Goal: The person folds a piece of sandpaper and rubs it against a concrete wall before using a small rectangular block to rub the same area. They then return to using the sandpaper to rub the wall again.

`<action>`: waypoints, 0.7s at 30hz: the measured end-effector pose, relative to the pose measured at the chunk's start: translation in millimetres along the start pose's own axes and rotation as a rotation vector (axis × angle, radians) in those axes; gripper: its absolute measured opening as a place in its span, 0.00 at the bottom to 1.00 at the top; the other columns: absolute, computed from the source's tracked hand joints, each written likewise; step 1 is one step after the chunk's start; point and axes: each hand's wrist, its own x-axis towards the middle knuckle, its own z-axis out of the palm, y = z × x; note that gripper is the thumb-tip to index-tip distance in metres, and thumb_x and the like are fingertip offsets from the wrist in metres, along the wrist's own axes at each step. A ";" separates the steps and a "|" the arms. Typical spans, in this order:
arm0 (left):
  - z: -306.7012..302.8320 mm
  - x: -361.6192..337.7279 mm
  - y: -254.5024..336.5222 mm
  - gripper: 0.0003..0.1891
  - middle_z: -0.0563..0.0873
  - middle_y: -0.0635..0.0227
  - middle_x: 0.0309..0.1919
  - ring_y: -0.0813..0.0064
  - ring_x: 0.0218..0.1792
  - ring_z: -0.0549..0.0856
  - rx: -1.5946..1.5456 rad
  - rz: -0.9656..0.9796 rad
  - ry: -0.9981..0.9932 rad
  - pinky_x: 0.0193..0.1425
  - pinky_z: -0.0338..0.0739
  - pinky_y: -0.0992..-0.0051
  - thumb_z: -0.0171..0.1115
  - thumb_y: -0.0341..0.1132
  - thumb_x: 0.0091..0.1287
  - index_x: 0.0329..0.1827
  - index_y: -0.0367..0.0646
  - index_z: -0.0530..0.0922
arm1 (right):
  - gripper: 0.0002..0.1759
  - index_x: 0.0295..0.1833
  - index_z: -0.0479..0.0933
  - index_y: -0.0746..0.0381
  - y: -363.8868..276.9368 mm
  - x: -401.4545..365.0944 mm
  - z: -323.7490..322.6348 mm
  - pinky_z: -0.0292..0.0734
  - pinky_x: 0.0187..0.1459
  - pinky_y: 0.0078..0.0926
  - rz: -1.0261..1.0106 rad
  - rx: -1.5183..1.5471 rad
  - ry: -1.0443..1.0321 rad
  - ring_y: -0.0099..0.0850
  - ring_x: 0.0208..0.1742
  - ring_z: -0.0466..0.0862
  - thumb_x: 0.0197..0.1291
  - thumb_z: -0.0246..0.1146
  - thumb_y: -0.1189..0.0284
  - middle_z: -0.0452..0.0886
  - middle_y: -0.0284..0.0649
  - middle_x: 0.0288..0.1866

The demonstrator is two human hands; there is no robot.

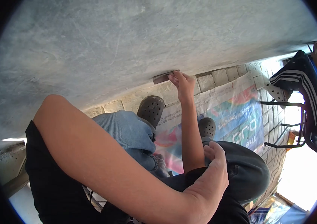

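My right hand (182, 84) reaches out to the foot of a grey plastered wall (128, 41). Its fingers and thumb pinch a flat, rectangular grey-brown piece (161, 78), which lies along the wall's lower edge; whether it is a blade or a sanding strip I cannot make out. Closer to my body, my left hand (216, 166) hangs loosely bent over my dark-trousered knee (250, 171). Nothing shows in it, though its palm is partly hidden. Whitish dust marks its fingers.
A printed banner (222, 112) lies on the pale paving bricks (218, 77). Dark clogs (151, 111) and a light-blue jeans leg (123, 127) are near the wall. To the right stands a metal-framed chair (302, 123) with a dark striped garment (297, 78) over it.
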 end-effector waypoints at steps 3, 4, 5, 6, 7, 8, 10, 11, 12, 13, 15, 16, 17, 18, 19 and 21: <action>0.0 2.1 1.3 0.18 0.82 0.58 0.50 0.62 0.51 0.79 -0.017 0.007 -0.025 0.60 0.65 0.57 0.47 0.36 0.68 0.55 0.39 0.78 | 0.14 0.43 0.74 0.80 6.8 -1.9 3.6 0.83 0.45 0.24 0.018 0.088 0.041 0.34 0.37 0.84 0.59 0.61 0.77 0.81 0.50 0.38; 0.1 3.2 1.5 0.18 0.82 0.58 0.50 0.61 0.52 0.79 -0.020 0.016 -0.038 0.60 0.65 0.56 0.46 0.36 0.68 0.55 0.39 0.78 | 0.13 0.43 0.74 0.80 6.6 -5.2 7.5 0.83 0.46 0.23 0.037 0.094 -0.005 0.33 0.37 0.84 0.60 0.60 0.77 0.81 0.49 0.37; -0.3 3.1 2.3 0.18 0.82 0.58 0.50 0.61 0.52 0.79 -0.023 0.022 -0.036 0.60 0.65 0.56 0.46 0.36 0.68 0.55 0.39 0.78 | 0.13 0.43 0.74 0.80 6.0 -8.5 9.1 0.82 0.46 0.23 0.058 0.101 -0.049 0.33 0.37 0.84 0.60 0.60 0.78 0.81 0.48 0.37; -1.4 1.9 2.8 0.18 0.82 0.58 0.50 0.61 0.52 0.79 -0.045 0.007 -0.048 0.61 0.65 0.56 0.46 0.36 0.68 0.56 0.39 0.77 | 0.13 0.43 0.74 0.80 9.2 -7.1 4.6 0.82 0.46 0.23 0.061 0.103 -0.044 0.33 0.37 0.84 0.60 0.60 0.78 0.81 0.48 0.37; -1.7 0.8 2.7 0.18 0.81 0.58 0.51 0.61 0.53 0.79 -0.065 -0.013 -0.061 0.61 0.64 0.56 0.46 0.36 0.68 0.56 0.39 0.77 | 0.12 0.41 0.74 0.79 11.3 -3.9 1.3 0.83 0.44 0.23 0.037 0.152 -0.010 0.33 0.36 0.84 0.61 0.59 0.77 0.81 0.48 0.36; -0.8 0.5 1.8 0.18 0.81 0.58 0.51 0.61 0.53 0.79 -0.064 -0.016 -0.062 0.61 0.64 0.56 0.46 0.36 0.68 0.56 0.39 0.77 | 0.11 0.40 0.74 0.78 13.3 -0.1 -0.8 0.83 0.43 0.22 0.010 0.201 0.021 0.33 0.36 0.84 0.61 0.58 0.77 0.81 0.48 0.35; 0.4 1.4 -1.8 0.19 0.81 0.58 0.51 0.60 0.54 0.78 -0.080 0.009 -0.043 0.61 0.64 0.57 0.47 0.36 0.68 0.57 0.39 0.77 | 0.11 0.40 0.74 0.78 13.5 -1.3 1.0 0.83 0.43 0.22 0.002 0.156 -0.024 0.32 0.36 0.84 0.61 0.58 0.77 0.81 0.47 0.35; 1.5 3.0 -2.8 0.19 0.81 0.58 0.51 0.60 0.54 0.78 -0.076 0.012 -0.044 0.61 0.64 0.57 0.47 0.36 0.68 0.57 0.39 0.77 | 0.11 0.41 0.74 0.78 13.5 -2.3 1.4 0.82 0.44 0.22 -0.004 0.111 -0.067 0.32 0.36 0.84 0.61 0.58 0.78 0.81 0.47 0.35; 3.5 4.7 -4.1 0.19 0.81 0.58 0.52 0.60 0.54 0.78 -0.077 0.015 -0.048 0.62 0.64 0.57 0.47 0.37 0.68 0.57 0.39 0.77 | 0.11 0.41 0.74 0.78 12.3 -3.0 0.2 0.82 0.44 0.22 -0.006 0.116 -0.064 0.32 0.36 0.84 0.61 0.58 0.78 0.81 0.47 0.35; 4.7 5.4 -5.1 0.19 0.81 0.58 0.52 0.60 0.54 0.78 -0.078 0.017 -0.053 0.62 0.64 0.57 0.47 0.37 0.68 0.57 0.38 0.76 | 0.10 0.41 0.74 0.78 10.4 -3.9 -1.2 0.82 0.46 0.22 0.011 0.131 -0.069 0.31 0.37 0.84 0.61 0.58 0.78 0.80 0.45 0.35; 1.9 3.8 -8.4 0.19 0.81 0.58 0.52 0.61 0.54 0.78 -0.078 -0.007 -0.058 0.62 0.64 0.57 0.47 0.37 0.68 0.57 0.39 0.77 | 0.10 0.41 0.74 0.78 9.7 -1.9 -0.2 0.82 0.48 0.22 0.023 0.147 -0.088 0.30 0.38 0.83 0.61 0.59 0.78 0.80 0.44 0.35; 0.6 3.3 -10.0 0.19 0.81 0.58 0.52 0.61 0.55 0.78 -0.087 -0.026 -0.059 0.62 0.64 0.57 0.48 0.38 0.68 0.57 0.39 0.77 | 0.09 0.40 0.75 0.77 11.5 -1.7 -0.5 0.82 0.48 0.22 0.004 0.126 -0.061 0.30 0.38 0.83 0.61 0.59 0.78 0.80 0.44 0.35; 2.3 5.4 -10.4 0.19 0.81 0.58 0.52 0.61 0.55 0.78 -0.082 -0.027 -0.059 0.62 0.64 0.57 0.48 0.38 0.68 0.57 0.39 0.77 | 0.09 0.40 0.75 0.76 12.4 -0.8 -1.7 0.82 0.48 0.22 -0.018 0.105 -0.032 0.30 0.38 0.83 0.61 0.59 0.78 0.80 0.44 0.35; 5.2 8.2 -10.8 0.18 0.82 0.59 0.51 0.62 0.54 0.78 -0.116 -0.039 -0.054 0.61 0.65 0.58 0.48 0.37 0.68 0.56 0.39 0.78 | 0.09 0.40 0.75 0.76 9.7 -2.2 0.8 0.82 0.48 0.22 -0.022 0.107 -0.032 0.30 0.38 0.83 0.61 0.59 0.78 0.80 0.44 0.35; 6.8 10.3 -10.7 0.18 0.82 0.60 0.50 0.63 0.53 0.79 -0.151 -0.049 -0.051 0.61 0.65 0.59 0.49 0.37 0.67 0.55 0.40 0.78 | 0.09 0.40 0.75 0.76 7.7 -4.5 4.3 0.82 0.47 0.22 0.000 0.080 -0.037 0.30 0.37 0.83 0.61 0.60 0.78 0.80 0.44 0.35; 7.4 11.0 -11.3 0.17 0.83 0.61 0.48 0.64 0.52 0.79 -0.141 -0.043 -0.048 0.60 0.65 0.60 0.49 0.37 0.67 0.54 0.40 0.79 | 0.09 0.39 0.76 0.75 6.9 -4.1 3.6 0.82 0.46 0.22 0.014 0.066 -0.043 0.29 0.37 0.83 0.61 0.60 0.77 0.80 0.44 0.35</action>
